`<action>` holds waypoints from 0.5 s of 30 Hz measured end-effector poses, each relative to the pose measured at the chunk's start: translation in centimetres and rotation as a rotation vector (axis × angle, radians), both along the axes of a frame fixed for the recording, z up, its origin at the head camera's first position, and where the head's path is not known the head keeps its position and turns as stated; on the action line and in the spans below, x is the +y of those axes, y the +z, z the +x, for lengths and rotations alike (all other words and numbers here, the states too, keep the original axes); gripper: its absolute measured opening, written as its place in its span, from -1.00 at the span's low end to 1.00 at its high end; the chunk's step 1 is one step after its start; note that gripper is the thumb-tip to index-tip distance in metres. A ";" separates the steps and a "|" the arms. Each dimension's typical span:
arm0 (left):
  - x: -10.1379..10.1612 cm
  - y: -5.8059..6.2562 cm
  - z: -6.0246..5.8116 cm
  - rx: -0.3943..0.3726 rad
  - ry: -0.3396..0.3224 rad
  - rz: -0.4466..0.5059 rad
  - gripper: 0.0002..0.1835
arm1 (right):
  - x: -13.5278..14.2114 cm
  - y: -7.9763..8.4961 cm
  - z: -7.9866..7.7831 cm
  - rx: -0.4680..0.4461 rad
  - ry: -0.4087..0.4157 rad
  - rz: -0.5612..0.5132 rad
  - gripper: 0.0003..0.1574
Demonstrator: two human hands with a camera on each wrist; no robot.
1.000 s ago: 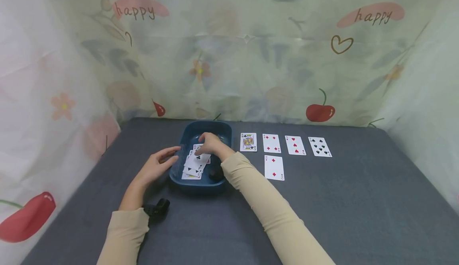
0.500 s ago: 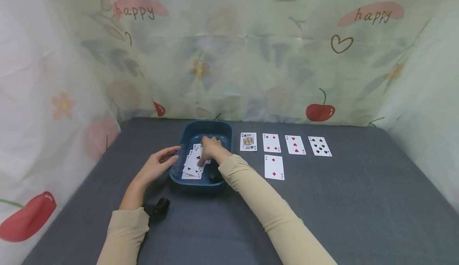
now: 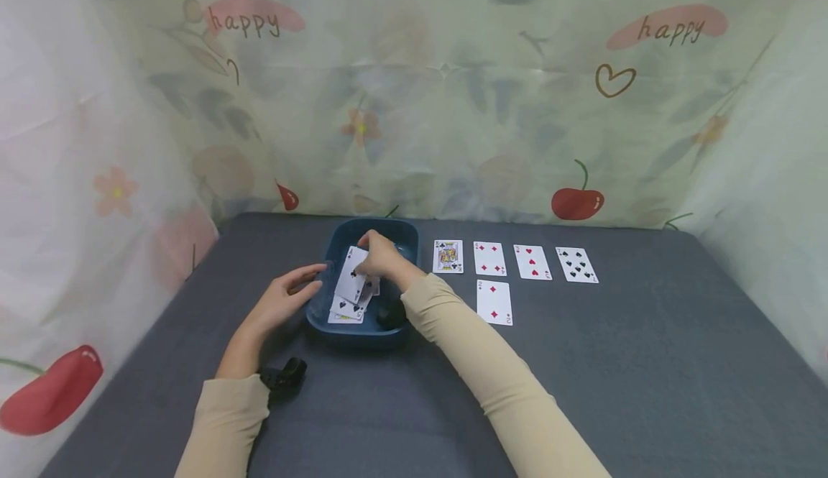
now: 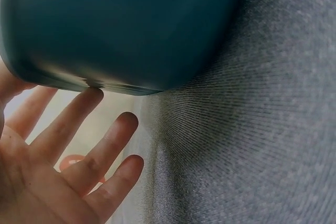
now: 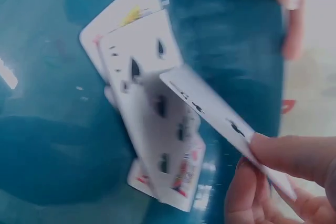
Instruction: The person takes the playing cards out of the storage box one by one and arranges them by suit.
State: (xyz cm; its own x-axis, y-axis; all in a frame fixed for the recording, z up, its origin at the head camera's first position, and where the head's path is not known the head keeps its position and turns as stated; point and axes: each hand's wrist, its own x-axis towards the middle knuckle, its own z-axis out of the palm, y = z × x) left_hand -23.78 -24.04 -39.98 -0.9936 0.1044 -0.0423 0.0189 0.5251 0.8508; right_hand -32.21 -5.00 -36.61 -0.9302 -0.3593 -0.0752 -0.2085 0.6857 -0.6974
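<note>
Over a dark blue plastic tub (image 3: pixel 358 331), my right hand (image 3: pixel 383 256) pinches a playing card (image 3: pixel 348 287) with club marks between thumb and fingers. In the right wrist view this card (image 5: pixel 218 113) is tilted nearly edge-on above the others. Beneath it several loose cards lie overlapped in the tub, among them a spade card (image 5: pixel 142 95) on top and a picture card (image 5: pixel 118 17) partly covered. My left hand (image 3: pixel 279 300) is at the tub's left side with fingers spread; the left wrist view has its fingertips (image 4: pixel 94 94) right at the tub's wall.
Right of the tub, face-up cards form a row: a king (image 3: pixel 448 256), a diamond card (image 3: pixel 489 259), a heart card (image 3: pixel 533 262) and a spade card (image 3: pixel 577 265). A two of diamonds (image 3: pixel 494 302) lies below the second. Dark grey cloth (image 3: pixel 647 363) covers the table; a printed curtain (image 3: pixel 446 140) hangs behind.
My right hand first lowers onto the cards in the tub, then lifts the club card, which turns and shifts up and left. The left hand stays in place.
</note>
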 end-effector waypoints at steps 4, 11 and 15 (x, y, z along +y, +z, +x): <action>-0.1 0.0 0.0 -0.006 0.008 -0.007 -0.46 | 0.6 1.4 0.0 -0.013 -0.004 -0.068 -0.48; 0.0 0.0 0.0 0.009 0.005 -0.010 -0.46 | 2.9 3.2 -0.1 -0.038 -0.001 -0.285 -0.57; 0.0 0.0 0.0 0.013 0.012 -0.009 -0.46 | 4.7 3.7 -0.3 -0.018 -0.014 -0.349 -0.73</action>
State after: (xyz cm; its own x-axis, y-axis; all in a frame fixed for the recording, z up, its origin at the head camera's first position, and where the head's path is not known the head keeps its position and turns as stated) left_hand -23.80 -24.00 -40.03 -0.9952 0.0926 -0.0306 0.0236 0.5328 0.8459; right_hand -32.48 -0.30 -32.90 -0.9349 -0.3534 0.0338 -0.1867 0.4084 -0.8935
